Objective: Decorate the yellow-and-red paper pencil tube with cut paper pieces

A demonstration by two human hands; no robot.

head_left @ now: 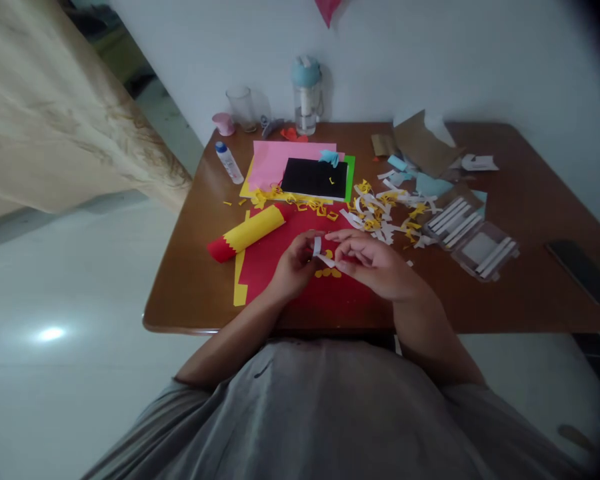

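The left hand (295,265) and the right hand (375,259) pinch a small white paper strip (318,248) with their fingers, just above the red paper (330,293). A yellow paper roll (247,233) lies beside them, and paper bits (375,217) sit in a messy pile past it. Far back stand a glue bottle (229,162) and a water bottle (307,97)

Wht wall (480,60), glossy flr (80,373), beige curtain (65,113)
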